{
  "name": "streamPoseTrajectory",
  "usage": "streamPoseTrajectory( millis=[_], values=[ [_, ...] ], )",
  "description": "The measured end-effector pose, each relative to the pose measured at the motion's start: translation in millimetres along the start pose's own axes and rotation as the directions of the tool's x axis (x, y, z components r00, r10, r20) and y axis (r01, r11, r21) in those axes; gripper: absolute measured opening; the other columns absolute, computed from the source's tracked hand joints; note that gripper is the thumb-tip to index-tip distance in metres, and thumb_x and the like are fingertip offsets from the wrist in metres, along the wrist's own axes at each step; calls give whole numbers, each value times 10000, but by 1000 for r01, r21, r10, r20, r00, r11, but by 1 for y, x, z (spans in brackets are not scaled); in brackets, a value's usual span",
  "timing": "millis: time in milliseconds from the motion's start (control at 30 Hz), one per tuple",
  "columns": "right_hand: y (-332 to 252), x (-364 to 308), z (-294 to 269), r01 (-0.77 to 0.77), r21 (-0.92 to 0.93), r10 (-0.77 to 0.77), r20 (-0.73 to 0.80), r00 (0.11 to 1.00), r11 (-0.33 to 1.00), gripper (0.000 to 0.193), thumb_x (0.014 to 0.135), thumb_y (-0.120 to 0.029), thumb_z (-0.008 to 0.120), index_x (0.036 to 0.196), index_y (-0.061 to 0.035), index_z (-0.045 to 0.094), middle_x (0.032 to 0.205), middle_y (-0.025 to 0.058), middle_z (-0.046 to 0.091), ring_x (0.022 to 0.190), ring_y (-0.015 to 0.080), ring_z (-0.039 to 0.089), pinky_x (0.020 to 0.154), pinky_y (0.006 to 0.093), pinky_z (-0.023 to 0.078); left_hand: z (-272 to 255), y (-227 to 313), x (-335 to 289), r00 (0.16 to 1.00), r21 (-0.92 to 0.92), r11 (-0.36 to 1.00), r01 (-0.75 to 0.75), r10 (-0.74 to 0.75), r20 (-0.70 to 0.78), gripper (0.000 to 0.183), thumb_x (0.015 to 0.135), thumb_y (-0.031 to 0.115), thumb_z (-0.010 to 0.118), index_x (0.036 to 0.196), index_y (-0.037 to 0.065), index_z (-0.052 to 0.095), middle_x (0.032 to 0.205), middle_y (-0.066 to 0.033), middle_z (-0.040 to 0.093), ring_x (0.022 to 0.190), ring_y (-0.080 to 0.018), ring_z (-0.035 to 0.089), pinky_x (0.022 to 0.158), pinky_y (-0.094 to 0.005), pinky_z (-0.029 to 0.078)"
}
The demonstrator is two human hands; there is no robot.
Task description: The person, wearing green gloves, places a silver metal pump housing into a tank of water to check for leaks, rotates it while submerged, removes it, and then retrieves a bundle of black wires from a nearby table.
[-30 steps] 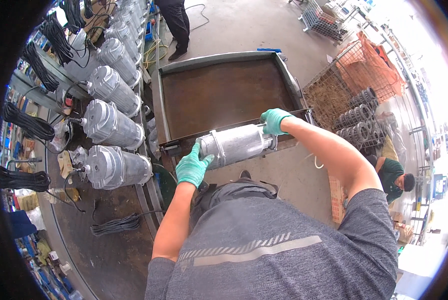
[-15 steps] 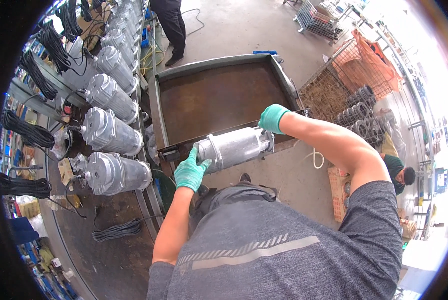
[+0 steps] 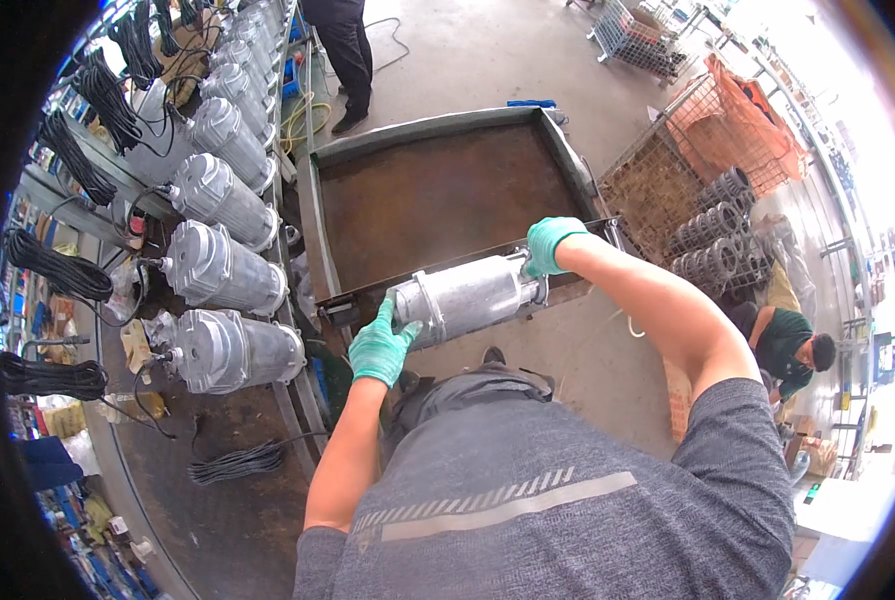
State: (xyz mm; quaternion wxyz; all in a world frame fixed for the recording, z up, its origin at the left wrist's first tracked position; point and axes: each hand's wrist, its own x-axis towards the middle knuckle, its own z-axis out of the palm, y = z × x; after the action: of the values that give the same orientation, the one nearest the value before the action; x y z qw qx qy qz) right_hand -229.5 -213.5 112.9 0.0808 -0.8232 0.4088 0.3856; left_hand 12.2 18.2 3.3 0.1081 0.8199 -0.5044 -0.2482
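While our left hand [image 3: 381, 352] stays partly closed on the left end of the silver casing [image 3: 470, 296], our right hand [image 3: 551, 248] sits slightly lower than just before, fingers curled at the right end, grip unclear; the casing remains along the tray [image 3: 448, 195]'s near edge.

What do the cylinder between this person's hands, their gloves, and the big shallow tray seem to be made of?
Cylinder: likely cast metal, perhaps aluminium, judging by its dull silvery sheen and raised collar.
Gloves: matte green, close-fitting and wrinkled; thin rubber or knit fabric, I can't tell which.
Tray: probably steel, blotchy and rust-brown inside, greyish along its rim.
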Motion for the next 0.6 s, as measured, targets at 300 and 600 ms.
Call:
streamPoseTrajectory(
  millis=[300,600],
  values=[
    [26,18,26,236,-244,-283,-180,942,941,300,925,-323,680,1130,-126,775,1062,138,777,959,349,751,814,443,598,-11,9,-1,997,-11,999,49,-48,68,835,889,575,728,1593,259,408,988,-219,755,921,-406,729,848,-508,549],
    [41,26,29,417,96,-408,-105,907,904,265,931,-176,657,1168,-110,755,1173,154,751,1081,339,716,898,416,566,1,0,1,1000,-7,1000,-11,11,-5,826,889,558,738,1589,259,414,978,-232,750,902,-409,730,839,-508,554]
  ],
)
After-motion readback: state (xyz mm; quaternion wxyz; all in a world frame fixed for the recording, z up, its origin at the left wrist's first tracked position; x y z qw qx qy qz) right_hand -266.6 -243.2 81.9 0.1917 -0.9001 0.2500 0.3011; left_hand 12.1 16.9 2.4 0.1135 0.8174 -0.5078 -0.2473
